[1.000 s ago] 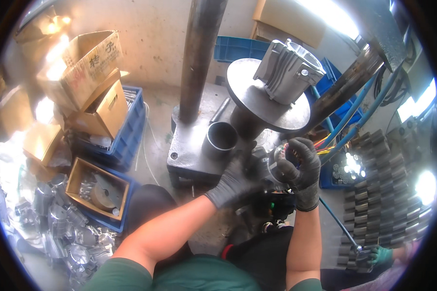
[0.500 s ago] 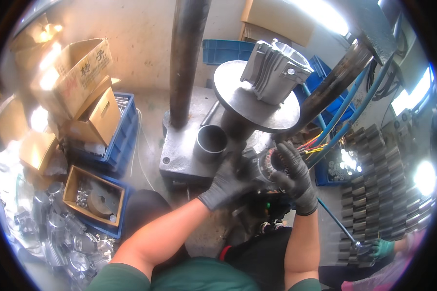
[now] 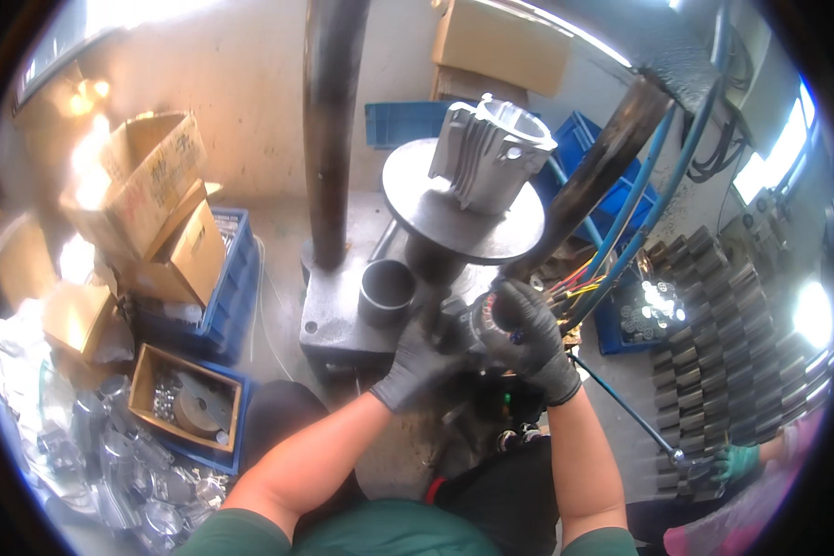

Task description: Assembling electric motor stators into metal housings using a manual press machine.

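Note:
A dark cylindrical motor stator with reddish windings at its end is held between my black-gloved hands, in front of the press base. My left hand is closed around its left side, the fingertips partly lost against dark metal. Over the winding end, my right hand grips with bent fingers. Red and yellow lead wires come out to the right of it. Above, a finned silver motor housing stands upright on a round steel plate.
A short open steel tube stands on the press base. Steel columns rise behind. Left are cartons, a blue crate and a wooden box. Stacked cylindrical cores and a co-worker's green-gloved hand are right.
My right hand has closed in from spread fingers over the stator's winding end. The whole view has shifted a little, so the press and housing sit lower and further left.

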Available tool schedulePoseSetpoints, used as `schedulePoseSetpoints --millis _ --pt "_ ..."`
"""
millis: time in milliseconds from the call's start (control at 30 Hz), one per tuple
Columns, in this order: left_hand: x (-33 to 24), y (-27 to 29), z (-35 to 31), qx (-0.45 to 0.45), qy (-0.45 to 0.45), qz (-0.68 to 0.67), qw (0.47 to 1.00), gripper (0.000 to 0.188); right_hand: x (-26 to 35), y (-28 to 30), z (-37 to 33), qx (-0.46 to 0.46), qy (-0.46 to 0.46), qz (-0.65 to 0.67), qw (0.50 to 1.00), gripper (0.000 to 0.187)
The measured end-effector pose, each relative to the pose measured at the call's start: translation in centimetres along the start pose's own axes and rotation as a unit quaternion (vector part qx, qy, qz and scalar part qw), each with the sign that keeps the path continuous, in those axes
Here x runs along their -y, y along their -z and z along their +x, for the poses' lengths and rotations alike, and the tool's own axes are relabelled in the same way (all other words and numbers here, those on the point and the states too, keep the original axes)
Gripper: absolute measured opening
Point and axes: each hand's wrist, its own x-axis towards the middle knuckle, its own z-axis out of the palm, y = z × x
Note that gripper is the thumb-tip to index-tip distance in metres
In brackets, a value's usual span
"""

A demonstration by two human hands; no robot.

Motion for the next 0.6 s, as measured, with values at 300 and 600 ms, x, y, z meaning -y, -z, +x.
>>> schedulePoseSetpoints --millis 300,600 --pt "4.5 0.6 2.1 0.070 -0.102 0.161 0.979 0.101 1.8 3.2 0.3 0.081 -0.081 -0.010 0.993 0.073" --pt "-0.6 0.3 0.9 0.032 -0.091 0.196 0.976 0.098 10.7 20.0 -7.8 0.045 -0.037 -0.234 0.970 0.042"
